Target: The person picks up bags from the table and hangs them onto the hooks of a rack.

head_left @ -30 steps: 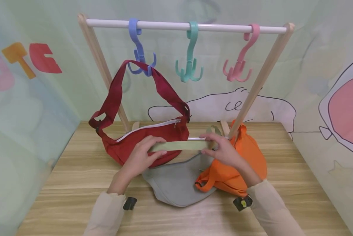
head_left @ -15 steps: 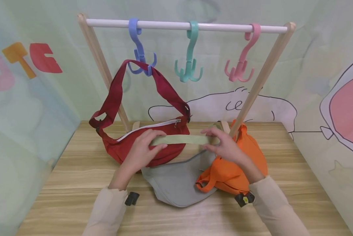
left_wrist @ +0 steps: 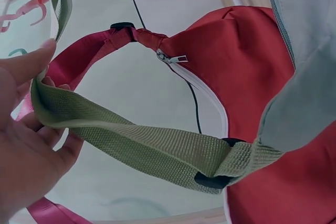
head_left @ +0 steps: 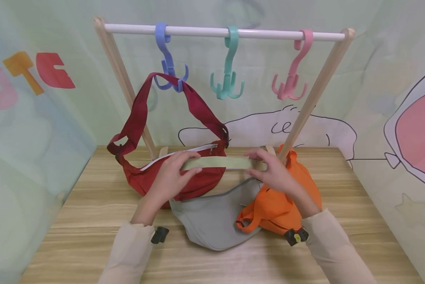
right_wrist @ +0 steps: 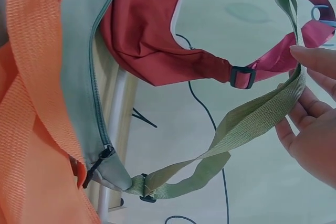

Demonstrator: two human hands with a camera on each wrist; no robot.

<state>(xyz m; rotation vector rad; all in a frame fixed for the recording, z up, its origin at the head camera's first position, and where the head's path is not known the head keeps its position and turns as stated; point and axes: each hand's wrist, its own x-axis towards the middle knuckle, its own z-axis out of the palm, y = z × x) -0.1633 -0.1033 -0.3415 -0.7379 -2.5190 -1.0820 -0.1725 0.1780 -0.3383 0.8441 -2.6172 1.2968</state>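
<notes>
A pale green strap is stretched level between both hands. My left hand pinches its left part between thumb and fingers, in front of the red waist bag. At the other end my right hand grips the strap, beside the orange bag. The strap belongs to the grey waist bag, which lies on the table below; in the left wrist view a black buckle joins the strap to it. The orange bag covers the grey bag's right end.
A rack with a white rail stands behind. From it hang a blue hook, bearing the red bag's strap, a green hook and a pink hook. The wooden table meets printed cloth walls.
Both hands have risen slightly and moved a little farther back, lifting the stretched strap with them. The grey bag's upper right edge has been drawn up a little.
</notes>
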